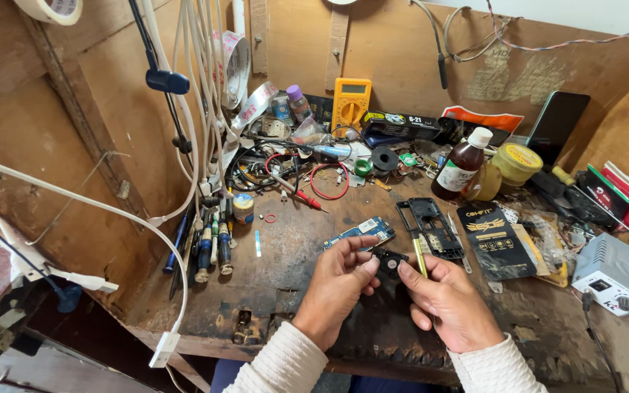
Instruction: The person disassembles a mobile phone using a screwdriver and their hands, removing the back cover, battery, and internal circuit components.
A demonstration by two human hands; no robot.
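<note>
Black part (389, 260), small and round-holed, sits pinched between your left hand (336, 287) and right hand (447, 300) above the bench (285, 247), the right also gripping a yellow tool (419, 257); judged mid-disassembly, so steady the part before prying.

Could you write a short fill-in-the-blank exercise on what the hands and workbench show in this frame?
1. Both hands pinch a small ____ plastic part.
2. The right hand also holds a slim ____ tool.
3. The blue circuit board lies on the bench just ____ the left hand.
4. The multimeter at the back is ____.

Missing words: black; yellow; beyond; yellow
</note>
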